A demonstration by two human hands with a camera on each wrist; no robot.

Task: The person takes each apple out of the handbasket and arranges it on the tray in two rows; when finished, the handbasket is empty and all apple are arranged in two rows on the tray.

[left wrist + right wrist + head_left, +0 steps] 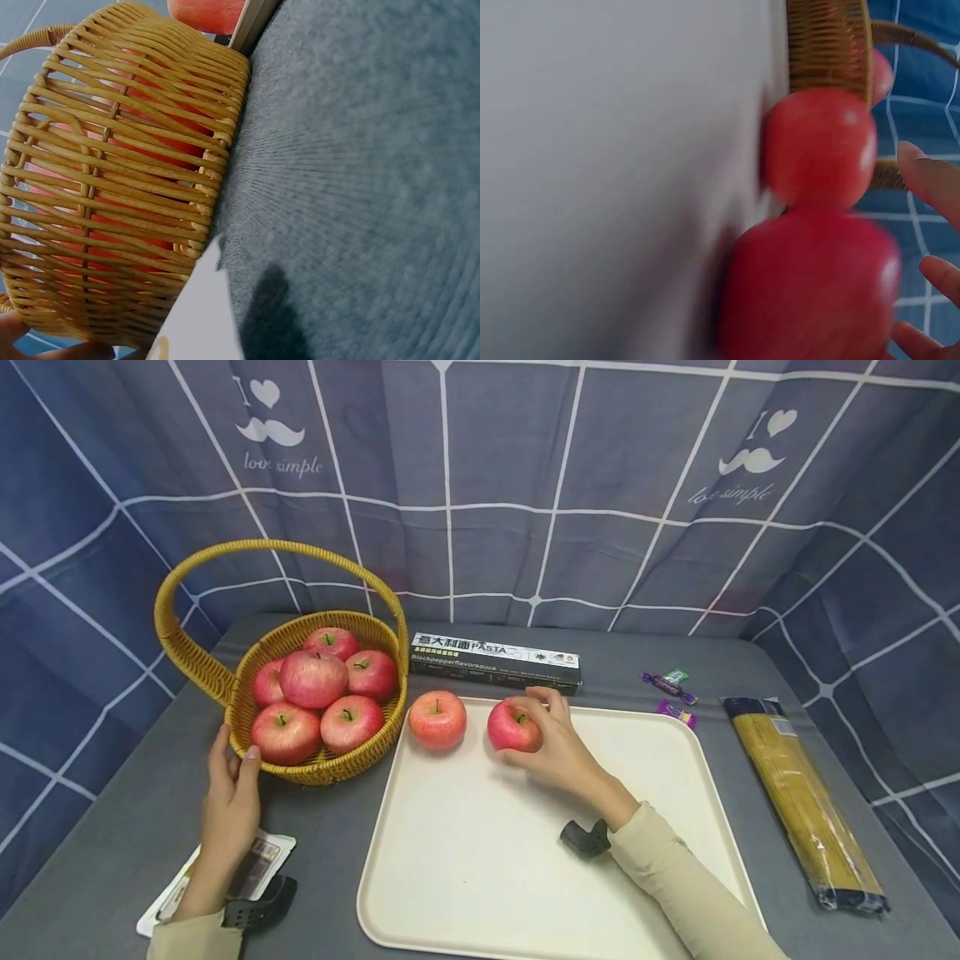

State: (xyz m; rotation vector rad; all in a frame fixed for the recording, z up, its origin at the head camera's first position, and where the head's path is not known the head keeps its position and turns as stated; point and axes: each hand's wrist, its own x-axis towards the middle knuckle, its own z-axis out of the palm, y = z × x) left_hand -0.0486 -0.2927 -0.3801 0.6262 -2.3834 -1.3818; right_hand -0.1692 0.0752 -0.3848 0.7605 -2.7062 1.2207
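Your right hand [555, 747] is around a red apple [507, 732], your left hand [232, 797] is at the basket [322, 772]

In the head view, your right hand is a little right of the centre. Its thumb and fingers stand apart around the red apple, which lies on the upper part of the white tray [487, 860]. An orange-red apple [437, 721] is near it, in the tray's upper left corner. Your left hand, in the lower left, rests nearly straight fingers against the wicker basket, in which six apples [313, 679] are visible. A pasta box [495, 667] is just above the tray, a pack of spaghetti [806, 802] is at the right, and a flat pouch [262, 860] is under your left wrist.

In the left wrist view, the basket fills the left side, and your fingertips show in the lower left corner beside its weave.

In the right wrist view, the red apple is large and blurred at the bottom centre, with the orange-red apple above it. Your fingers are spread along the right edge, and a gap separates some fingertips from the red apple; I cannot tell if another one touches it.
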